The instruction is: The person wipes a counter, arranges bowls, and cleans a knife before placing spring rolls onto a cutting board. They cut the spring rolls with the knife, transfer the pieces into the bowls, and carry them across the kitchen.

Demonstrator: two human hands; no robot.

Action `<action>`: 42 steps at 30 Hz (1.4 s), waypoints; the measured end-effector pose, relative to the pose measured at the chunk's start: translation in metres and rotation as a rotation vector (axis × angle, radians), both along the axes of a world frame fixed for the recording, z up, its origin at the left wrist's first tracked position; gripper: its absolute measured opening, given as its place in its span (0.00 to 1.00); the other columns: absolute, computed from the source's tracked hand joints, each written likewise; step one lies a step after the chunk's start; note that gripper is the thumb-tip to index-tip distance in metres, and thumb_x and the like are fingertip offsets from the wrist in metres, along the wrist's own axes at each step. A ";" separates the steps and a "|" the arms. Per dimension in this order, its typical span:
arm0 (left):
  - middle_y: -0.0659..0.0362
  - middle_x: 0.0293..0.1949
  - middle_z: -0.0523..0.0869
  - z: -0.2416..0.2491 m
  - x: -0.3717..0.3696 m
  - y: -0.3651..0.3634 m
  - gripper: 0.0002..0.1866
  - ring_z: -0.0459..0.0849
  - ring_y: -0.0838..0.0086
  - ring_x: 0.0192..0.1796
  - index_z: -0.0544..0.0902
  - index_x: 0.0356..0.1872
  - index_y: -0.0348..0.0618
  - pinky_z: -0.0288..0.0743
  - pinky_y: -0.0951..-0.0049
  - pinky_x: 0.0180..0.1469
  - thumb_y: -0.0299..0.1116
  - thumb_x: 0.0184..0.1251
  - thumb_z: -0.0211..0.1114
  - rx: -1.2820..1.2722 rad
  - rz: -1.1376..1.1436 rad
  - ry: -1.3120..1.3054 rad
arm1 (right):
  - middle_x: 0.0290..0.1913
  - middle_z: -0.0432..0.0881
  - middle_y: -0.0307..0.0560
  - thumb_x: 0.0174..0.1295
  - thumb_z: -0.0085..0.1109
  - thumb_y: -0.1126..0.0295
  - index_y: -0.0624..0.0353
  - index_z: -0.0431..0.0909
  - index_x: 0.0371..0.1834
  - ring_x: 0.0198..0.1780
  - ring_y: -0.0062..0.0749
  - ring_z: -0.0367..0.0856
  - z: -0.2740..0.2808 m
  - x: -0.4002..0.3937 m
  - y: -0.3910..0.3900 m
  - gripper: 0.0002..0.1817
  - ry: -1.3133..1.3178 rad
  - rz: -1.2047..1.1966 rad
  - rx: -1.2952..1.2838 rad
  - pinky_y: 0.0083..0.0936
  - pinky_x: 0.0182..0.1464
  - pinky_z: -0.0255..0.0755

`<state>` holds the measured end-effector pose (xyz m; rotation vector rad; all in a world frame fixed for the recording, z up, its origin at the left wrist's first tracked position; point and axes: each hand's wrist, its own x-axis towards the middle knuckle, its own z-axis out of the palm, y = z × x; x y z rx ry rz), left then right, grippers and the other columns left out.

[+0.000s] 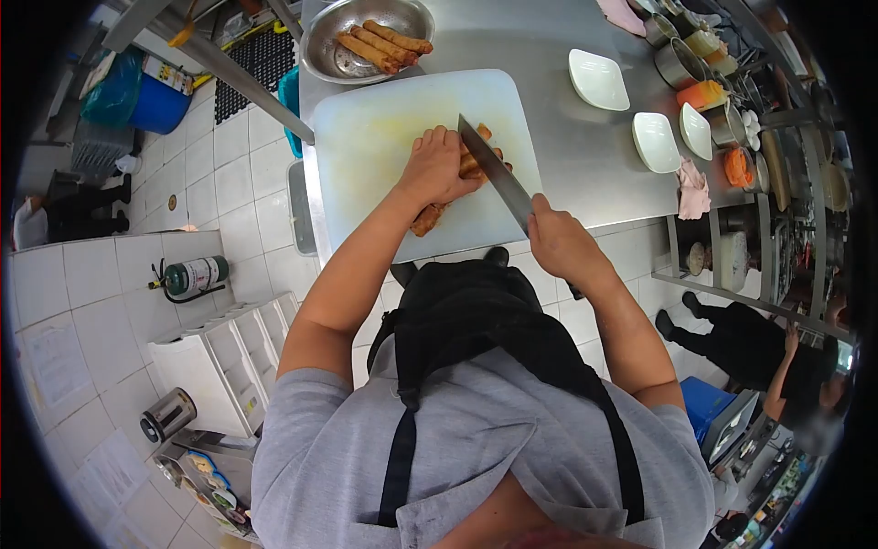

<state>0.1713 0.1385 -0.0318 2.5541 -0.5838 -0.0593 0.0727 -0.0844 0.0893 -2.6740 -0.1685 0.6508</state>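
Right grip (562, 240): holding a knife (498, 178) by its handle, the fingers mostly hiding that handle.
Left grip (433, 172): pressing down over browned rolls (472, 166); its underside is lying out of sight, so cannot tell how tightly it is closing.
Browned rolls: lying under and beside the left grip, one end showing below the palm; sitting up and left of the right grip.
Blade: slanting across the rolls; cannot tell whether it is touching them.
Cutting board (361, 160): carrying the rolls, resting on the steel counter (558, 137).
Metal bowl (317, 46): standing just beyond the board, holding several whole rolls (389, 44).
White dishes (599, 80): three, standing on the counter's right side.
Orange-filled container (737, 169): standing near a pink cloth (693, 190).
Pots (679, 62): crowding the far right, contents hard to make out.
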 end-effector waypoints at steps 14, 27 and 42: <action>0.43 0.53 0.80 -0.005 0.007 0.005 0.38 0.78 0.48 0.59 0.78 0.54 0.30 0.70 0.51 0.63 0.52 0.53 0.81 -0.043 0.000 0.094 | 0.38 0.86 0.75 0.71 0.44 0.74 0.69 0.68 0.52 0.43 0.73 0.86 -0.007 0.030 0.015 0.11 0.051 0.072 -0.079 0.62 0.50 0.78; 0.43 0.54 0.79 0.008 0.005 0.005 0.39 0.77 0.47 0.61 0.78 0.54 0.33 0.68 0.52 0.65 0.56 0.53 0.81 -0.007 0.004 0.114 | 0.39 0.86 0.75 0.79 0.45 0.65 0.64 0.67 0.58 0.45 0.74 0.86 -0.061 0.062 0.027 0.14 -0.039 -0.010 0.067 0.64 0.50 0.77; 0.40 0.57 0.82 -0.003 0.015 -0.018 0.40 0.78 0.48 0.62 0.78 0.64 0.32 0.72 0.50 0.64 0.64 0.71 0.63 -0.093 0.164 -0.078 | 0.15 0.66 0.36 0.82 0.51 0.60 0.58 0.77 0.58 0.10 0.22 0.62 -0.021 -0.081 -0.112 0.14 0.612 -0.721 0.892 0.24 0.13 0.61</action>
